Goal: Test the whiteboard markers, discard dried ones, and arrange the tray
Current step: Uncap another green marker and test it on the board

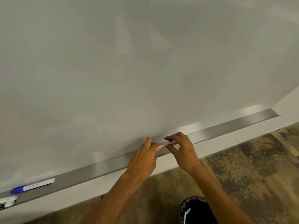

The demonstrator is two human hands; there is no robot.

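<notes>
A white marker with a red label (160,147) lies along the metal tray (226,126) under the whiteboard (129,70). My left hand (144,159) pinches the marker's left end and my right hand (181,149) pinches its right end, both over the tray's middle. Most of the marker is hidden by my fingers; only a short stretch shows between the hands. A blue-capped white marker (32,185) lies on the tray at the far left. Another white marker (7,201) sits at the left frame edge, cut off.
The whiteboard surface is blank with faint reflections. Below the tray runs a white wall strip (226,143), then a mottled brown floor (242,175). A dark shoe or garment (194,210) shows at the bottom.
</notes>
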